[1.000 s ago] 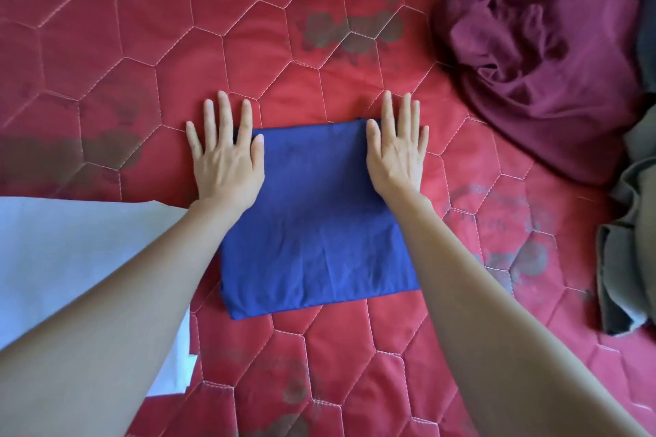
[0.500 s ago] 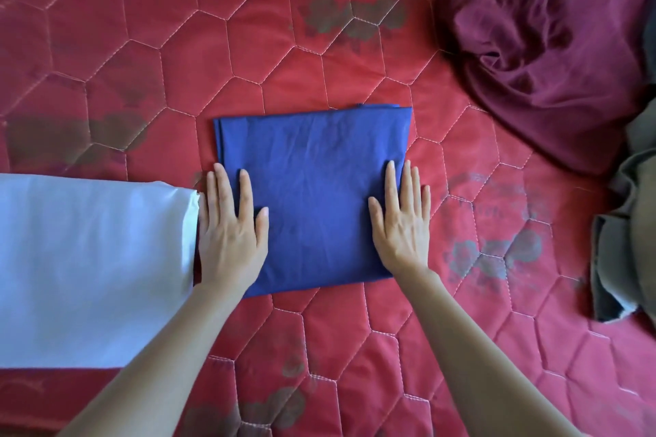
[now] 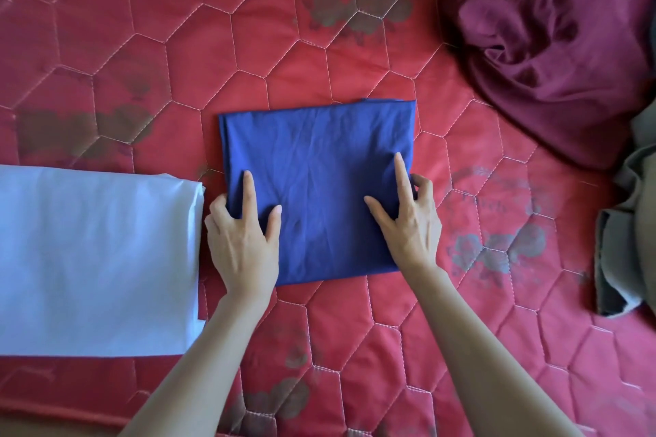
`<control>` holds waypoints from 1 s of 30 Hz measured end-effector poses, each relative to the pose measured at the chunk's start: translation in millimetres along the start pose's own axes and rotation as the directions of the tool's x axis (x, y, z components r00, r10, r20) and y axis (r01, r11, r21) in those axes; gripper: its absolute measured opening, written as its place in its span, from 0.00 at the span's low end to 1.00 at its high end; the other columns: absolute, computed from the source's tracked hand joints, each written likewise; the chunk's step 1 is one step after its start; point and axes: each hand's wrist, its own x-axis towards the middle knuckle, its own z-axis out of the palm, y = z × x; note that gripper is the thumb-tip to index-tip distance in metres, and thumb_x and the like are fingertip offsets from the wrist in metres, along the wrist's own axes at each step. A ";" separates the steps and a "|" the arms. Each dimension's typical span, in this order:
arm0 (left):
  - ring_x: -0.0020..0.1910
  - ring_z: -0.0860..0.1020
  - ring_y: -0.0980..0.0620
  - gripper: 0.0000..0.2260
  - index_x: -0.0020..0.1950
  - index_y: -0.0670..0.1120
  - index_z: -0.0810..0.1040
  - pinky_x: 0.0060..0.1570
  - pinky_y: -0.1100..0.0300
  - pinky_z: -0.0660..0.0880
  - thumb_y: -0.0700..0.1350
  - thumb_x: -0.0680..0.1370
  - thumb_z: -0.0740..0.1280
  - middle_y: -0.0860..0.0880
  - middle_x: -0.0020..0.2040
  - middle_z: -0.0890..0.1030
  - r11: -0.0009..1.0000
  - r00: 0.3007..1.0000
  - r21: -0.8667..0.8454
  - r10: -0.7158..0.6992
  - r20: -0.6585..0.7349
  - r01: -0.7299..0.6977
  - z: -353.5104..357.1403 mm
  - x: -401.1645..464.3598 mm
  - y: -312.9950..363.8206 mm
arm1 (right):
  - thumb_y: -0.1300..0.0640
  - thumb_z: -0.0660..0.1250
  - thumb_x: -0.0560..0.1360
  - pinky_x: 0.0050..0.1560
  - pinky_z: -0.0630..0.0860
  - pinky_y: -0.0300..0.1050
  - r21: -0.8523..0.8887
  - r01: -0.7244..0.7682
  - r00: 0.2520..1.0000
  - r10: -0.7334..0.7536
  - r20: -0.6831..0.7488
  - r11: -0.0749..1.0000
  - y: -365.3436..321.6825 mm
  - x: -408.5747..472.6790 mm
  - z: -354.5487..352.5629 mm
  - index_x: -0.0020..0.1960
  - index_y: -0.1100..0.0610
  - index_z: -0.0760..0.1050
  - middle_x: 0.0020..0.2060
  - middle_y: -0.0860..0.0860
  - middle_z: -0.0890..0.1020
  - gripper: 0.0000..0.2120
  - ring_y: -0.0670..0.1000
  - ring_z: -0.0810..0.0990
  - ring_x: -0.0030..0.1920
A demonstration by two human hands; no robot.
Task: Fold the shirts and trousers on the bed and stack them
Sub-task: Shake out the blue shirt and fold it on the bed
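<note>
Bare forearms reach in from the near edge. Left hand (image 3: pixel 241 241) and right hand (image 3: pixel 408 223) now grip the side edges of the folded square of smooth blue cloth (image 3: pixel 319 188), index fingers straight on top, other fingers curling under and partly hidden; half a second ago both lay flat. It lies mid-bed on the red hexagon-quilted bedspread (image 3: pixel 177 46), a folded white garment (image 3: pixel 96 259) left and cut off, a crumpled maroon garment (image 3: pixel 553 39) far right.

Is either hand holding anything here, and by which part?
Both: the left hand grips the folded blue cloth at its left edge, the right hand at its right edge.
</note>
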 end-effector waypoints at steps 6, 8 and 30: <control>0.36 0.76 0.37 0.24 0.74 0.48 0.69 0.31 0.49 0.71 0.46 0.78 0.68 0.37 0.44 0.77 0.987 0.999 -0.158 -0.027 0.035 0.032 -6.3 3.8 4.1 | 0.39 0.65 0.76 0.31 0.73 0.46 0.011 -0.050 0.997 0.049 0.065 0.999 -6.3 -4.5 -1.8 0.75 0.36 0.55 0.47 0.50 0.71 0.32 0.54 0.73 0.34; 0.42 0.78 0.36 0.23 0.74 0.50 0.68 0.35 0.48 0.72 0.47 0.80 0.66 0.39 0.51 0.80 0.979 0.996 -0.190 -0.068 0.049 0.077 -5.3 6.6 2.4 | 0.41 0.64 0.77 0.33 0.74 0.49 0.044 -0.064 0.995 0.061 0.078 0.997 -8.7 -5.2 -2.3 0.75 0.37 0.56 0.43 0.51 0.70 0.30 0.55 0.73 0.34; 0.43 0.75 0.32 0.25 0.76 0.41 0.63 0.37 0.42 0.74 0.45 0.81 0.64 0.35 0.55 0.72 0.947 0.990 -0.288 0.138 -0.039 -0.144 -102.5 10.6 15.7 | 0.57 0.69 0.77 0.31 0.67 0.43 0.131 0.065 0.979 -0.038 -0.201 0.989 -66.0 -37.1 -82.9 0.71 0.53 0.70 0.45 0.59 0.74 0.23 0.60 0.73 0.32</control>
